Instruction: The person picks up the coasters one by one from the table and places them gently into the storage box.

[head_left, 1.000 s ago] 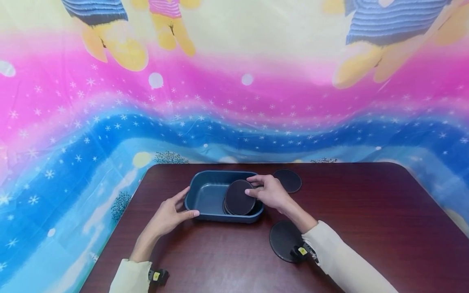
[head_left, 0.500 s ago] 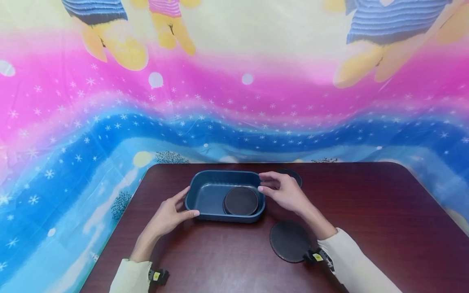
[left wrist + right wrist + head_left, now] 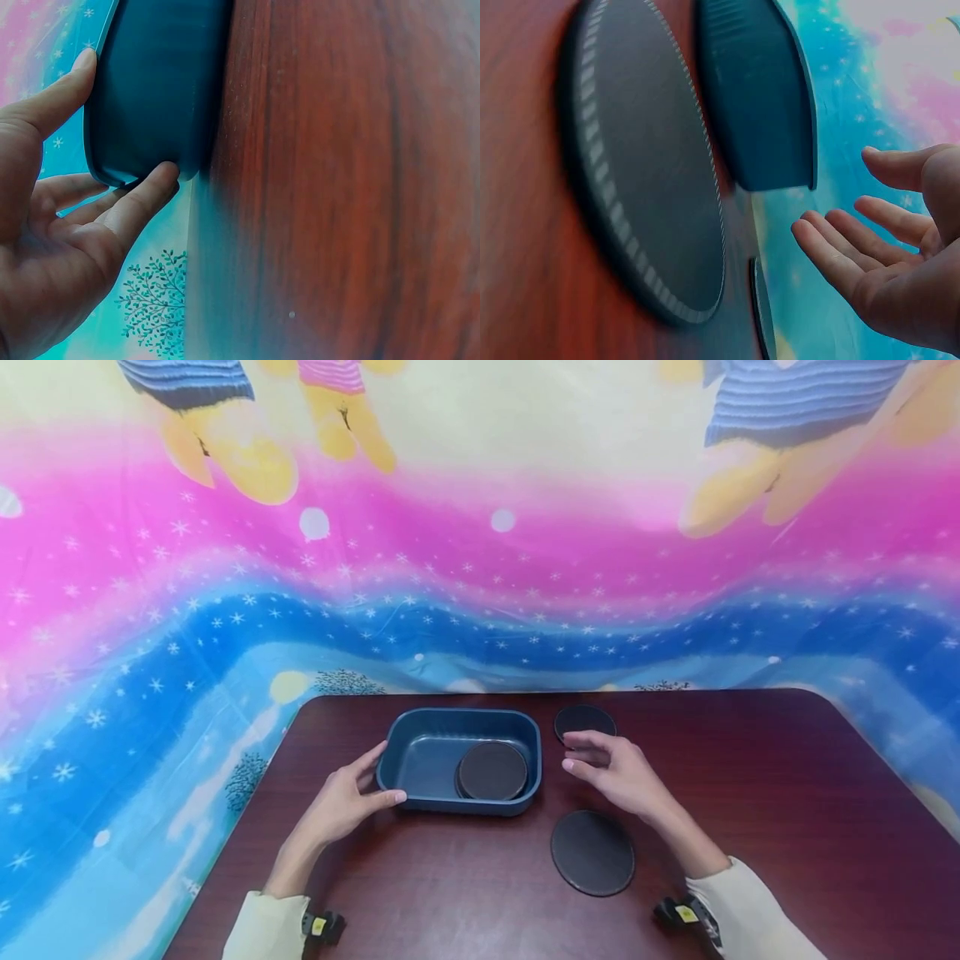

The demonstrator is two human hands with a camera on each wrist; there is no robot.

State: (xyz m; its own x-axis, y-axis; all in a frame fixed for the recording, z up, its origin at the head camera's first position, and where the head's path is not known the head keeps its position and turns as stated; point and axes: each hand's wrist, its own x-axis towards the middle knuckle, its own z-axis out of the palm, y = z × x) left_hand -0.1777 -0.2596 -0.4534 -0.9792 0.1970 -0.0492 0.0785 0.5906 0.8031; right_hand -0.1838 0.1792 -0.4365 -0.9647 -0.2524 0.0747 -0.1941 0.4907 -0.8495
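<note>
A dark blue rectangular plastic container (image 3: 427, 802) stands on the table. My left hand (image 3: 341, 802) holds its left end, thumb at the front rim and fingers around the end wall. In the left wrist view the thumb and fingertips touch the container (image 3: 154, 90). Inside its right half lies a stack of round dark brown coasters (image 3: 492, 771). My right hand (image 3: 618, 772) is in the air right of the container, fingers loosely bent and holding nothing. Behind it lies one round coaster (image 3: 581, 720), partly covered by the fingers. Another coaster (image 3: 592, 853), with a stitched edge, lies nearer the front.
The dark red wooden table (image 3: 787, 793) has rounded far corners. Behind it hangs a colourful printed cloth (image 3: 480, 560). A wrist camera (image 3: 324, 927) is strapped at the left sleeve and another camera (image 3: 681, 912) at the right sleeve.
My right hand has let go of the top coaster, which now lies flat on the stack in the container. The hand has moved right, away from the container. My left hand stays in place.
</note>
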